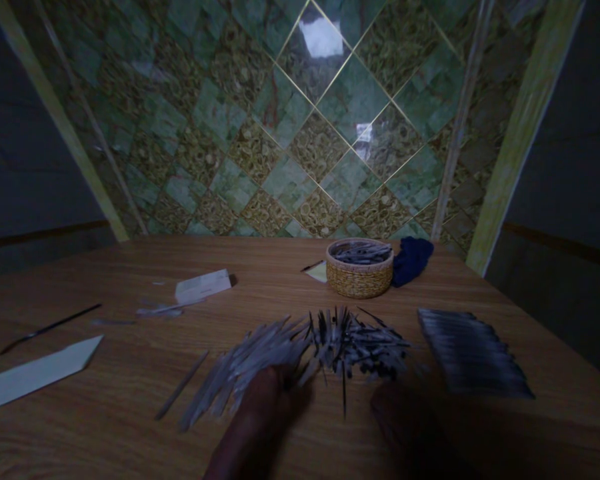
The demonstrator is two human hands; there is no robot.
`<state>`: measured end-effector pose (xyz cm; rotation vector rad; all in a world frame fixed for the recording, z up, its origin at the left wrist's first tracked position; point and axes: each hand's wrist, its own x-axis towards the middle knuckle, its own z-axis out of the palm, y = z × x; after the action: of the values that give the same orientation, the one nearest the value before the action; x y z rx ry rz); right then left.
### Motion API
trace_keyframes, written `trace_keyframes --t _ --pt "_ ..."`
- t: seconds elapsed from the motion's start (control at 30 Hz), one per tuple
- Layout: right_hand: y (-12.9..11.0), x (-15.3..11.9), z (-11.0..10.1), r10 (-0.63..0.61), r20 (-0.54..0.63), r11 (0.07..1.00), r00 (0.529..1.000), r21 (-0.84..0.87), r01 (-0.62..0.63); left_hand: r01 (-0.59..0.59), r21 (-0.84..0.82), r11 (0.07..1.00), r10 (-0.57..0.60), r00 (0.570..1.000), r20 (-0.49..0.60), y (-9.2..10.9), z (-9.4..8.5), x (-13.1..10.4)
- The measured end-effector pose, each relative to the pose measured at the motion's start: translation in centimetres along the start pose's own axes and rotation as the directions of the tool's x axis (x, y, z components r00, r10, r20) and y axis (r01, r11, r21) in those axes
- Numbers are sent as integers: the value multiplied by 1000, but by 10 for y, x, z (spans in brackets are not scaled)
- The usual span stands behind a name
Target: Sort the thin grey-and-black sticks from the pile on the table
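Note:
A loose heap of thin dark sticks (355, 343), some seemingly in clear sleeves, spreads across the middle of the table. To its left fans out a bundle of pale, clear-looking sleeves (245, 363). My left hand (267, 403) is at the near edge of these sleeves, its fingers curled in and blurred. What lies between them is hidden. My right hand (405, 417) is dark and smeared, just in front of the heap's right part; its fingers cannot be made out. Beyond it on the right, many slim dark pieces lie side by side in a flat row (473, 353).
A round woven basket (360, 280) filled with similar sticks stands at the back, beside a dark blue cloth (413, 260). On the left are a white box (203, 287), a thin dark stick (50, 330) and a pale pointed strip (43, 373). A tiled wall (315, 147) rises behind the table.

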<state>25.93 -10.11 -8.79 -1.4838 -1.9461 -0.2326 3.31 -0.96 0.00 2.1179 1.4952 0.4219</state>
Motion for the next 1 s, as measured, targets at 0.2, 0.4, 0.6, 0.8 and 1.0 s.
trace_keyframes --t 0.2,0.4,0.6,0.8,1.0 --pt "2 3 -9 218 31 959 975 180 -220 45 -496 867 63 978 198 12 10 -6" --pt "6 6 -13 336 74 911 939 228 -344 99 -510 854 96 935 342 31 11 -17" --pt "7 3 -13 140 84 984 987 96 -148 87 -578 811 143 929 341 33 16 -17" --pt "-1 9 -22 246 214 952 945 132 -278 59 -757 650 149 968 203 28 16 -12" --pt "-14 9 -24 259 311 926 914 189 -327 25 -886 463 108 991 85 42 20 -19"
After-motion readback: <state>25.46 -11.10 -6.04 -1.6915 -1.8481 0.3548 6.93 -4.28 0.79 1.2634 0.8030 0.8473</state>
